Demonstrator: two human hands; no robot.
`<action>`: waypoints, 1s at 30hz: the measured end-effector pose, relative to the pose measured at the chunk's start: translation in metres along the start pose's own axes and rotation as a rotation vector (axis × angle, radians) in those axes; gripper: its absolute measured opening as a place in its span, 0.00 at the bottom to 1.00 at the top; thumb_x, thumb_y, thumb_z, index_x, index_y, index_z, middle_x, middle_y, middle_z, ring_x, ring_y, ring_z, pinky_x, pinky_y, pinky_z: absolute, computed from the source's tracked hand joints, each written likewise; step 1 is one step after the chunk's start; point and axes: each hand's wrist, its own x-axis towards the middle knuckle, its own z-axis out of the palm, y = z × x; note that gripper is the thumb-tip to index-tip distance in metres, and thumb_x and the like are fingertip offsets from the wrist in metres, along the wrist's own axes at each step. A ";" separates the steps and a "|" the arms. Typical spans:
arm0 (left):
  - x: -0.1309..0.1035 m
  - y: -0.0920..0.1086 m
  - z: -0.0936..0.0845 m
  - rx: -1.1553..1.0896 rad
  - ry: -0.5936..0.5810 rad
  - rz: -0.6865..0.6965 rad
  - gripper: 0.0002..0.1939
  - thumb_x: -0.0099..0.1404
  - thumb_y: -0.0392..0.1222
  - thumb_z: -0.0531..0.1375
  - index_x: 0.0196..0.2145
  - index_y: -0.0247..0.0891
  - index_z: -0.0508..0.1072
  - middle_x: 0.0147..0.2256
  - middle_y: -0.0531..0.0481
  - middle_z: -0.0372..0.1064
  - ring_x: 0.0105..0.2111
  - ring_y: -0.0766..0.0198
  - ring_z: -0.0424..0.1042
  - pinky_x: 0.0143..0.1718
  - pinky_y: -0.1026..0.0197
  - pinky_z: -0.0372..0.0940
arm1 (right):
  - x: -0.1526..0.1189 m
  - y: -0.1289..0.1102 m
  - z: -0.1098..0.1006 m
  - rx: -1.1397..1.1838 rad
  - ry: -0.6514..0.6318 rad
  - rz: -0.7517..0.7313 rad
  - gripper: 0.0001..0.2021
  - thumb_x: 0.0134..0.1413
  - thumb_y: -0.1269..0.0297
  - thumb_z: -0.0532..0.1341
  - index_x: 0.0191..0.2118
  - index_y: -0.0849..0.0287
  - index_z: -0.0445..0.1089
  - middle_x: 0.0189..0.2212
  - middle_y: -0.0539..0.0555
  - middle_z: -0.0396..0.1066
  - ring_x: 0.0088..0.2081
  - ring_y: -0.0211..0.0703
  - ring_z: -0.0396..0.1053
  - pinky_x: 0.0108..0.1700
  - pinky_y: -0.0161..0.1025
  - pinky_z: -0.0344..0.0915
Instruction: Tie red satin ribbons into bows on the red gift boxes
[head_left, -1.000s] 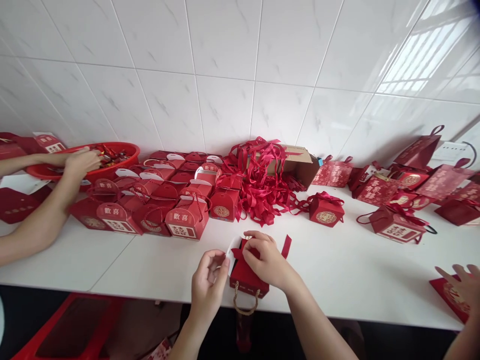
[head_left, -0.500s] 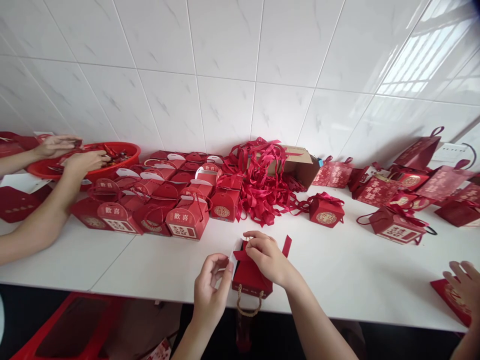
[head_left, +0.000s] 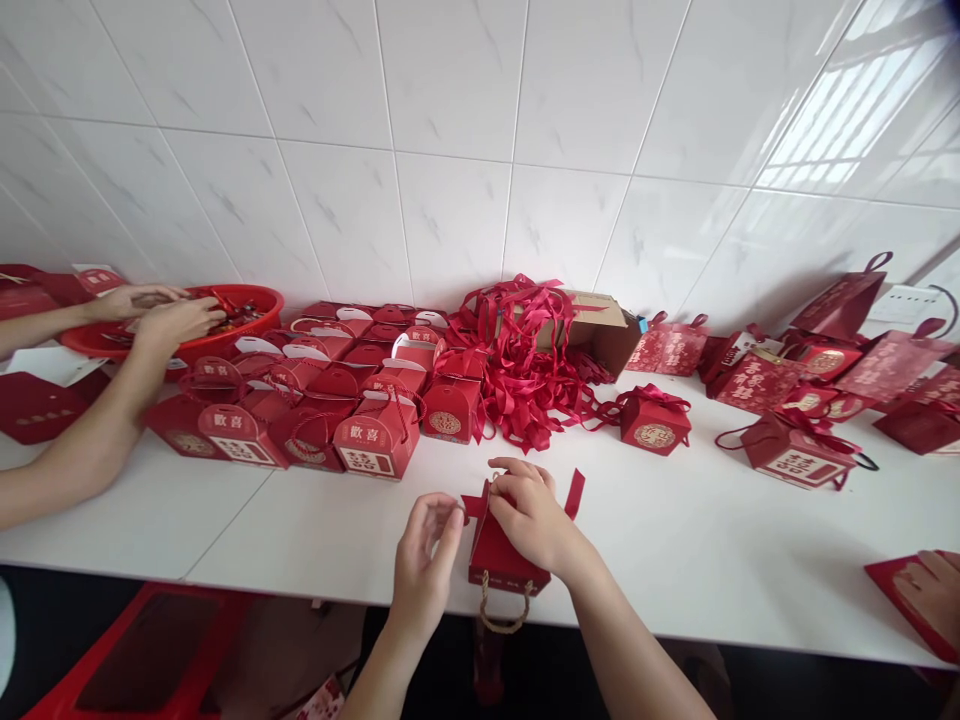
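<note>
The red gift box [head_left: 504, 552] sits at the table's [head_left: 675, 590] near edge, rope handle [head_left: 504, 628] toward the wearer, its long axis running away. The right hand [head_left: 529, 510], fingers curled, presses its top, likely steadying it; the left hand [head_left: 429, 550], half-open, pinches ribbon [head_left: 472, 506] beside it.

A marbled white tile wall [head_left: 337, 210] is being divided by straight joints behind the far edge of the white counter [head_left: 675, 530]. Barred window light [head_left: 832, 110] is being reflected in the glossy tiles, above the counter's far right corner. Below its near left edge, a red stool [head_left: 214, 640] is being shaded.
</note>
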 end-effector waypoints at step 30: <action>0.036 0.000 -0.014 -0.052 -0.500 -0.195 0.19 0.62 0.52 0.57 0.20 0.38 0.59 0.23 0.55 0.53 0.25 0.67 0.54 0.29 0.65 0.55 | -0.066 0.088 -0.010 0.519 -0.080 0.176 0.23 0.61 0.47 0.49 0.27 0.60 0.68 0.26 0.52 0.68 0.32 0.41 0.64 0.38 0.38 0.60</action>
